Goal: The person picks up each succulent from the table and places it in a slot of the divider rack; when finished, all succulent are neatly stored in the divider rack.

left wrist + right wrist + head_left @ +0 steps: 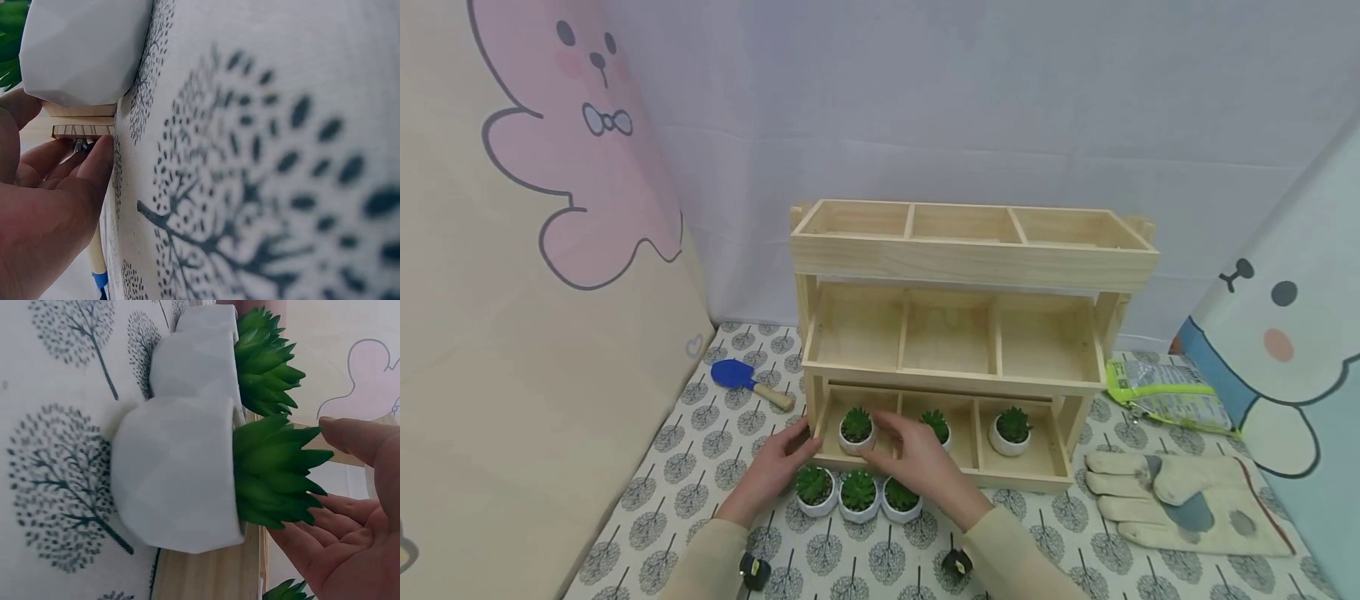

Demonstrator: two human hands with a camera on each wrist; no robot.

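My left hand [772, 469] grips the lower left front corner of a three-tier wooden plant shelf [973, 265]; in the left wrist view its thumb and fingers lie either side of the wood. My right hand [925, 460] is at the right side of a potted succulent [857, 427] in the bottom tier's left compartment, fingers loosely extended; contact is unclear. Potted succulents also stand in the bottom tier's middle [937, 423] and right [1011, 430] compartments. In front, three white faceted pots with green succulents [859, 493] form a row, the rightmost [181, 475] partly below my right hand.
A blue trowel [734, 375] with a wooden handle lies left of the shelf. To the right are a yellow-green zip bag [1172, 392] and a pair of cream work gloves [1187, 502]. Tree-patterned cloth [820, 558] covers the table, and fabric walls surround it.
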